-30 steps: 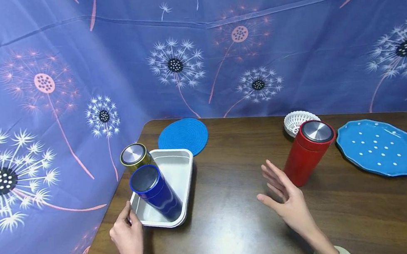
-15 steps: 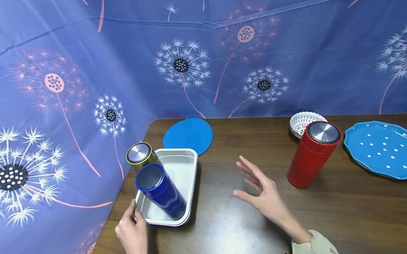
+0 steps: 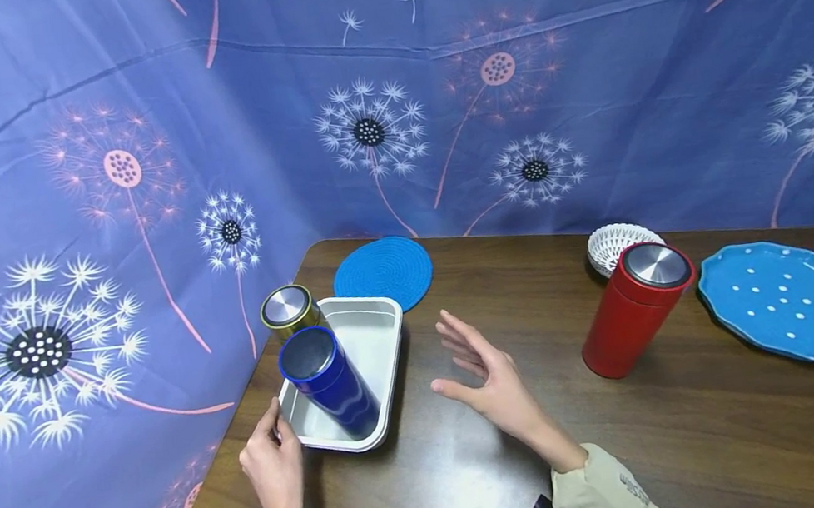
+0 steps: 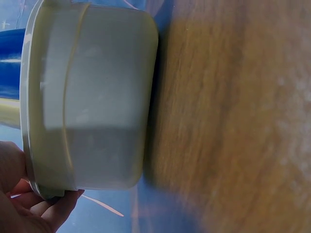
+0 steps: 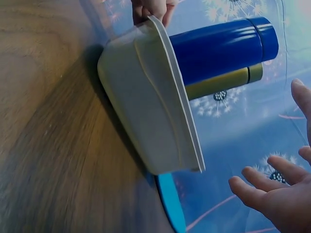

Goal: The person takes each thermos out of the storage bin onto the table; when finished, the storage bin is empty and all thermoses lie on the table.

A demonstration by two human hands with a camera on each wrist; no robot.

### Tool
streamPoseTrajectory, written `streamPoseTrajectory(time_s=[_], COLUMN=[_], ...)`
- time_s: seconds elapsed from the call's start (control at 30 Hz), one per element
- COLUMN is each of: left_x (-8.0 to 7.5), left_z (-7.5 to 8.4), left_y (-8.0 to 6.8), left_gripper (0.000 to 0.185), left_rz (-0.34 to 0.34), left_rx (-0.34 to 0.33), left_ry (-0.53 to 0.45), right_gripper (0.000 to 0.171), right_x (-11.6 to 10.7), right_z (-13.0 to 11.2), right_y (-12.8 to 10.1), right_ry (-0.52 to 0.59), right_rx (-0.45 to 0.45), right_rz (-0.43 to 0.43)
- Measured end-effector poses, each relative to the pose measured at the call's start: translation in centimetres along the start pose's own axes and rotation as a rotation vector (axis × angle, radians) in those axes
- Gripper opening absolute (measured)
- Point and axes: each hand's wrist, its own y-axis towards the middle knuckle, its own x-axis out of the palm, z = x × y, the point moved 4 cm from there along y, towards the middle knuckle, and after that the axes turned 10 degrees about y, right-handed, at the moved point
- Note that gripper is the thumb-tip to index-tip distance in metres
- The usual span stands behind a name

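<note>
A white rectangular tray [image 3: 377,324] sits at the table's left side with a tall blue canister [image 3: 328,380] standing in it. A gold canister [image 3: 285,308] with a steel lid stands at the tray's far left corner. My left hand [image 3: 274,462] pinches the tray's near left corner; the left wrist view shows its fingers [image 4: 34,206] at the rim of the tray [image 4: 92,97]. My right hand [image 3: 476,368] hovers open, fingers spread, just right of the tray and touching nothing. In the right wrist view its fingers [image 5: 265,194] float beside the tray [image 5: 150,111] and blue canister [image 5: 223,46].
A red canister [image 3: 635,307] with a steel lid stands right of centre. Behind it is a small white basket [image 3: 609,241], and a blue dotted plate [image 3: 793,302] lies at far right. A round blue mat [image 3: 382,272] lies behind the tray. Blue patterned cloth walls in the table.
My right hand has moved left, from beside the red canister to near the tray. My left hand has stayed on the tray's corner.
</note>
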Motion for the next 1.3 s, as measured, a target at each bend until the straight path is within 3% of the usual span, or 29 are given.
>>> streamPoseTrajectory(time_s=[0.33,0.73,1.03,1.3], left_x=[-0.1,0.1,0.2,0.1], left_z=[0.0,-0.1,0.1,-0.1], left_y=[0.1,0.1,0.1,0.1], left_gripper=[0.022,0.023,0.024,0.024], left_rz=[0.005,0.026,0.019,0.018], left_rx=[0.004,0.023,0.020,0.000], left_ry=[0.005,0.001,-0.004,-0.006], right_gripper=[0.080,0.085,0.084,0.090], right_x=[2.8,7.0,9.0,11.0], right_z=[0.0,0.2,1.0,1.7], right_y=[1.7,3.2,3.8,4.1], right_ry=[0.056,0.112,0.085,0.051], right_rx=[-0.033,0.027,0.051,0.019], right_rz=[-0.063,-0.149,-0.161,-0.158])
